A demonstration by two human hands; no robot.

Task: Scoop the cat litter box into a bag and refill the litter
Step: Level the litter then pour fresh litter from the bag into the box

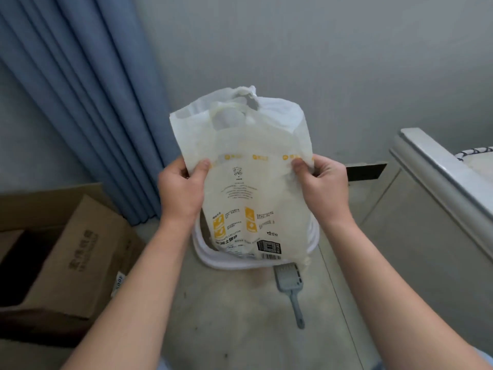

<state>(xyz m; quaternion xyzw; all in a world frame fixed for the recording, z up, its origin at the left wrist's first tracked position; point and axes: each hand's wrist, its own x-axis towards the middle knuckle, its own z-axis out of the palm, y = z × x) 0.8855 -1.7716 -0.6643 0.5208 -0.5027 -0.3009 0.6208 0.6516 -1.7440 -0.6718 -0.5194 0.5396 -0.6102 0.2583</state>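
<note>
One bag upright, handles on top; left hand and right hand pinch its sides. One scoop, handle pointing near.

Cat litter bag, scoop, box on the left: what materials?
The cat litter bag: likely thin plastic film, translucent, slightly glossy; it creases and light shows through its upper part. The litter scoop: probably moulded plastic, matte grey, with slots in one piece. The cardboard box: brown cardboard, matte, with folded flaps and printed lettering.
</note>
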